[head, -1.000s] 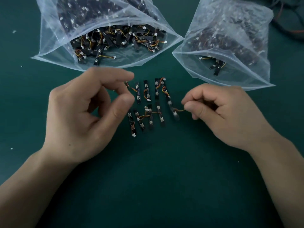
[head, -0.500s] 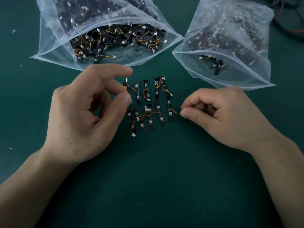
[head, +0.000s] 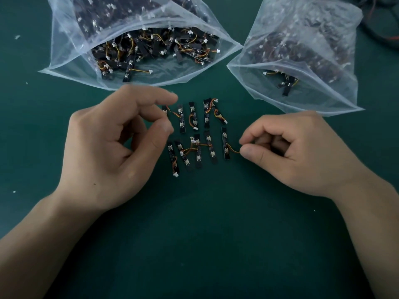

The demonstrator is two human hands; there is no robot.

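Bench [head: 205, 244]: a dark green surface carried everything in view.
Larger bag [head: 64, 52]: a clear plastic bag lay at the far left, mouth open toward the person and crammed with black switch boards; it looked floppy and likely to spill if lifted by one corner.
Smaller bag [head: 336, 98]: a second bag of the same kind lay at the far right, with only a few boards showing at its mouth.
Left hand [head: 112, 152]: it was loosely curled with a narrow gap between thumb and forefinger and held nothing; it hovered just beside the left end of the upper row.
Right hand [head: 302, 156]: thumb and forefinger pinched the wire lead, and the other fingers were tucked in.
Laid-out boards [head: 197, 154]: two rough rows lay between the hands, near one another, with some leads crossing.
End board [head: 225, 145]: a narrow black strip with two small push buttons lay flat at the right end of the lower row; it was probably very light, stiff and easily nudged out of line.
Wire lead [head: 233, 149]: thin, soft and orange-yellow, it made a handy tether, but tugging could strain the solder joint; the board's long edges looked the safer hold.
White plug [head: 176, 175]: tiny and hard, it could also be pinched.
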